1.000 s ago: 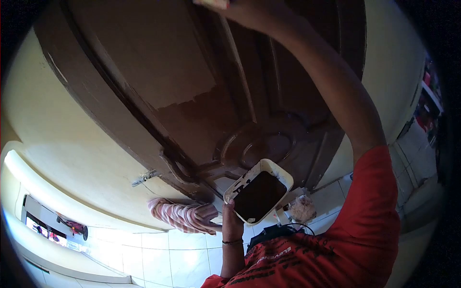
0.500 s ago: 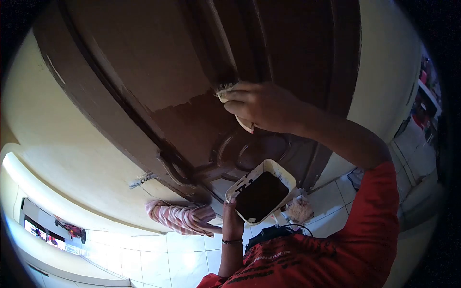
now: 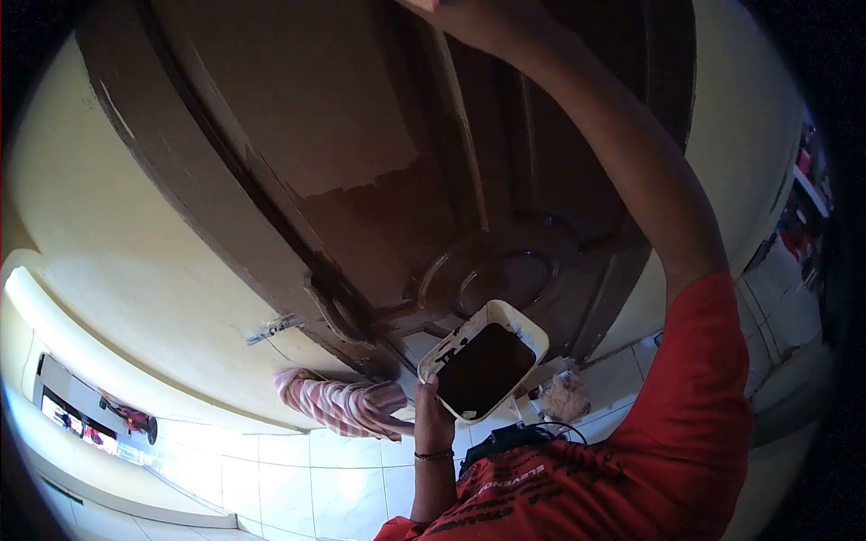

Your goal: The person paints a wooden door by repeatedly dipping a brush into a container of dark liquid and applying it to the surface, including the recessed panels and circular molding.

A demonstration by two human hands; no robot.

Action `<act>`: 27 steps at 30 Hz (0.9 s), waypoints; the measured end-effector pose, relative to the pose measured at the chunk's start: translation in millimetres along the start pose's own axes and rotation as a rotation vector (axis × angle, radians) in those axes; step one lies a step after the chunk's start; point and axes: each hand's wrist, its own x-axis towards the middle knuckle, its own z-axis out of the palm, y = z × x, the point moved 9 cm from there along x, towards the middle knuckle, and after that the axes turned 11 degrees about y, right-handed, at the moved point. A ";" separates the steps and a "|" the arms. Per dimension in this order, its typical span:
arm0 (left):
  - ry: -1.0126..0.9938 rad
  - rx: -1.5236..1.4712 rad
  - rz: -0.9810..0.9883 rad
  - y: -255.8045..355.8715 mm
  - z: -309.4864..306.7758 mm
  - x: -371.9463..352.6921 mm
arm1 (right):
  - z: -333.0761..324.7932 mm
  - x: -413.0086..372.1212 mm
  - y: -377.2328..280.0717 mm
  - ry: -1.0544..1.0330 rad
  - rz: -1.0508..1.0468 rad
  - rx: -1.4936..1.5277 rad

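My left hand [image 3: 433, 410] grips the near left rim of a cream plastic tub [image 3: 516, 320], thumb over the edge. Dark brown paint [image 3: 487, 370] lies in the tub, and smears of it mark the inner wall. Reaching up to the top edge of the view is my right hand [image 3: 478, 20], closed, its fingers mostly cut off. A small red bit of the paintbrush handle [image 3: 434, 4] shows beside it; the bristles are out of view. Before me stands a brown panelled wooden door [image 3: 352, 99], with a darker, wet-looking area [image 3: 361, 234] below a ragged edge on one panel.
A striped cloth [image 3: 343, 404] hangs or lies by the door's lower left, near a door handle or latch [image 3: 271, 329]. White tiles [image 3: 347, 487] cover the floor. A fluffy beige bundle [image 3: 565, 397] sits beyond the tub. A cream wall [image 3: 162, 261] borders the door.
My right hand has moved upward along the door with the paintbrush, from mid-panel to the top edge of view. My left hand and the tub have stayed nearly still.
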 end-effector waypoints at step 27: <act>0.041 0.074 -0.014 -15.3 -7.4 12.1 | -61.0 -196.2 -126.2 -0.743 0.583 0.417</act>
